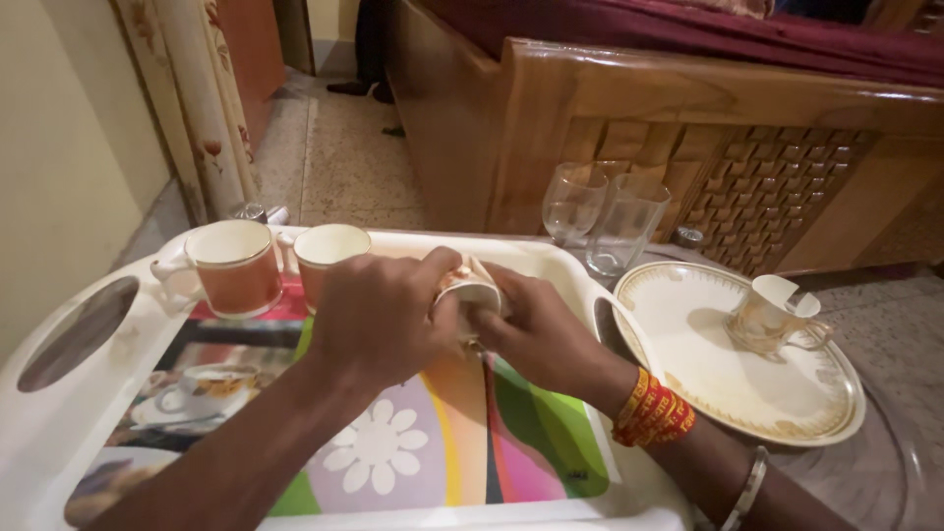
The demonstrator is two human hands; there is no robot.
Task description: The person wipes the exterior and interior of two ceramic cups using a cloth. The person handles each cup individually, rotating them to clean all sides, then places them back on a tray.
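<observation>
Head view: you're looking down at a white plastic tray (59,413) with a glossy printed bottom, showing colour bands, a white flower and a cup picture. Two glazed ceramic mugs are standing upright at its far edge, orange outside and cream inside: one mug (234,265) to the left, the second mug (326,258) just beside it, partly hidden behind your left hand (379,317).

You're holding a small white cup with gold and orange pattern (470,287) over the middle of the tray, tilted. Your left hand is curling around its left side, fingers closed on it. Your right hand (541,334) is gripping it from the right and below, fingers wrapped partway; I cannot tell which fingers are touching the handle. The cup is sitting between both hands, touching both, and mostly covered by them.

Right of the tray, a round cream plate with gold rim (688,393) is carrying a matching patterned cup (777,315), upright, handle to the right. Two clear drinking glasses (605,218) are standing behind it, near a carved wooden bed frame (708,128). Orange-red thread bands and a metal bangle are sitting on your right wrist.
</observation>
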